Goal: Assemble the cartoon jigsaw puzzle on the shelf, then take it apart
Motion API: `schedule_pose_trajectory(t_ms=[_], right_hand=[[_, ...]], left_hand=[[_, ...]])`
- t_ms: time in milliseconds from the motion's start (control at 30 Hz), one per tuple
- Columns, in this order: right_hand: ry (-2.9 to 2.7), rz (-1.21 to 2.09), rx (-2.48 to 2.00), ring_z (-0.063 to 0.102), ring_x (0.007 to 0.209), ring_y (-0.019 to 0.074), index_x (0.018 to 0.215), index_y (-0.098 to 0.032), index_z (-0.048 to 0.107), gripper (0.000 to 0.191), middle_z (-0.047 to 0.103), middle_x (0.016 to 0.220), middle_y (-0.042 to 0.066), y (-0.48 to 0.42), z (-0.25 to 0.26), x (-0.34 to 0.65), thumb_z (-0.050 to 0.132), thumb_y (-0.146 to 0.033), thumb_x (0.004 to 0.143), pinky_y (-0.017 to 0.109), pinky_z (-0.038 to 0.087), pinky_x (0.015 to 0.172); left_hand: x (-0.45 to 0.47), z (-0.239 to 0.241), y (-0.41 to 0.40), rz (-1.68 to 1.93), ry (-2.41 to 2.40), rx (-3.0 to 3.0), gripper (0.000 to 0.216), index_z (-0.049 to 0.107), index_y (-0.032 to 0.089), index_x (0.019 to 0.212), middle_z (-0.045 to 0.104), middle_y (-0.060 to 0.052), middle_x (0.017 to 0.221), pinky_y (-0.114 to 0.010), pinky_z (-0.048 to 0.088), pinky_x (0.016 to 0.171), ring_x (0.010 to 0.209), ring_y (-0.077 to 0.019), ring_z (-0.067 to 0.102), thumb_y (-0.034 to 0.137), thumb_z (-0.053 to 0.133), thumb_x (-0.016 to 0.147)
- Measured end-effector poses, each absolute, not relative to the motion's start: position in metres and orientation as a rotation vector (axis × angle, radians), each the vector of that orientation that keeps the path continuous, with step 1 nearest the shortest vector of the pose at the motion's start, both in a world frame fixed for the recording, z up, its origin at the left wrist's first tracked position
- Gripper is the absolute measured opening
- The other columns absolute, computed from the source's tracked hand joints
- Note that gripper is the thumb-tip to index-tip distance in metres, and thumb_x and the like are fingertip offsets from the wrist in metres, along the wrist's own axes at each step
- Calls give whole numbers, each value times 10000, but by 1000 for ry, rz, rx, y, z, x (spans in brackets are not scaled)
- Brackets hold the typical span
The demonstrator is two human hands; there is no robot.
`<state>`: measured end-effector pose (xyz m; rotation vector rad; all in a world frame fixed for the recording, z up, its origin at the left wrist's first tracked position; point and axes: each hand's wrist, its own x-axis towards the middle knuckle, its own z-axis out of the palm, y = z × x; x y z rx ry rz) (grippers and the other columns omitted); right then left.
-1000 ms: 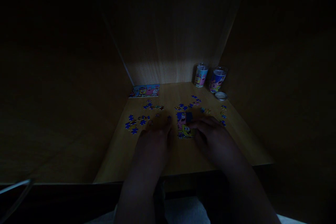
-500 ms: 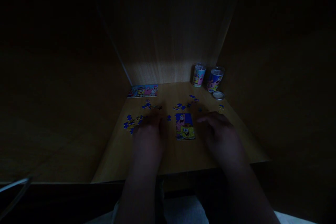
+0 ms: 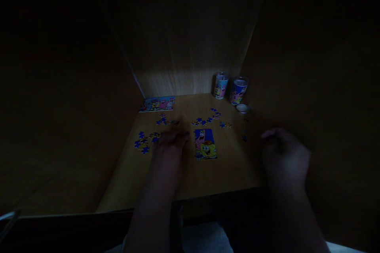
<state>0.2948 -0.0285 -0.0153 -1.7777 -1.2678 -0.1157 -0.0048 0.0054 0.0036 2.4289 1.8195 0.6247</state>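
cartoon picture (image 3: 205,144) just beside the left grip (image 3: 170,146)

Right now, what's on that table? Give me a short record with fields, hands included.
Left hand: left of the small picture, fingertips near a blue piece; contact unclear
Right hand: right of the small picture, fingers curled; contents cannot be told
Small picture: flat on the table, between the hands
Wide picture: flat, back left
Loose pieces: scattered left of, behind and right of the small picture
Cans: two, upright, back right
Lid: before the right can
Light: dim
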Motion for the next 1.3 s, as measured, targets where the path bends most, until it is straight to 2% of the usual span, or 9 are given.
schedule_pose_trajectory(t_ms=[167, 300, 433, 567, 667, 867, 1067, 1167, 1300], right_hand=[[-1339, -159, -2021, 672, 669, 238, 1010, -197, 810, 300, 813, 898, 107, -22, -10, 282, 519, -251, 959, 350, 401, 661], [-1398, -131, -2322, 663, 617, 256, 1090, -171, 818, 331, 792, 817, 138, -19, -5, 275, 512, -293, 1065, 357, 331, 607], [-1473, -173, -2367, 697, 653, 274, 1107, -134, 803, 369, 796, 890, 168, -16, -6, 271, 472, -298, 1104, 374, 399, 600], [-1697, -308, -2170, 749, 956, 325, 1180, -119, 784, 320, 798, 1109, 202, -12, -15, 273, 507, -237, 1071, 419, 553, 836], [-1825, -334, -2065, 717, 1119, 347, 1286, -124, 768, 342, 782, 1216, 207, -10, -21, 277, 542, -191, 1038, 467, 553, 1000], [-1856, -344, -2021, 701, 1158, 369, 1242, -121, 776, 320, 779, 1211, 208, -10, -23, 280, 544, -179, 1029, 520, 556, 1042], [-2035, -199, -1787, 638, 1421, 358, 1516, -175, 673, 474, 698, 1572, 140, -9, -23, 277, 550, -248, 1064, 543, 523, 1196], [-2082, -165, -1684, 594, 1524, 318, 1597, -245, 621, 501, 646, 1654, 85, -9, -25, 277, 489, -323, 1120, 562, 472, 1265], [-2123, -116, -1642, 630, 1495, 310, 1579, -222, 636, 502, 678, 1617, 103, -9, -28, 277, 416, -363, 1151, 576, 457, 1274]], left_hand=[[-4, 0, 6, 624, 1783, 2450, 303, 819, 205, 1279, 786, -123, 1382, -568, 568, 1170, 1304, -352, 700, 179, 590, 1084], [-5, 0, 7, 613, 1865, 2451, 314, 818, 187, 1258, 771, -144, 1428, -585, 570, 1175, 1324, -369, 700, 195, 552, 1091], [-5, 0, 8, 578, 1928, 2461, 354, 799, 174, 1317, 749, -158, 1477, -621, 561, 1178, 1343, -395, 689, 185, 530, 1086], [-3, -2, 7, 570, 1898, 2461, 326, 795, 201, 1304, 730, -147, 1521, -615, 557, 1185, 1367, -385, 684, 200, 558, 1081], [1, -2, 7, 623, 1853, 2463, 329, 766, 202, 1345, 668, -144, 1610, -601, 545, 1207, 1417, -371, 659, 207, 562, 1087], [8, 1, 3, 701, 1690, 2464, 223, 783, 224, 1262, 760, -112, 1454, -623, 521, 1214, 1351, -363, 676, 245, 641, 1090], [14, 7, -2, 708, 1485, 2458, 173, 805, 274, 1207, 810, -48, 1330, -603, 464, 1258, 1281, -307, 701, 269, 668, 1101], [15, 9, -4, 707, 1457, 2431, 149, 802, 268, 1180, 817, -47, 1275, -580, 462, 1258, 1243, -290, 709, 260, 682, 1092], [16, 9, -6, 684, 1455, 2427, 147, 791, 256, 1186, 815, -48, 1268, -554, 461, 1262, 1240, -277, 713, 251, 686, 1084]])
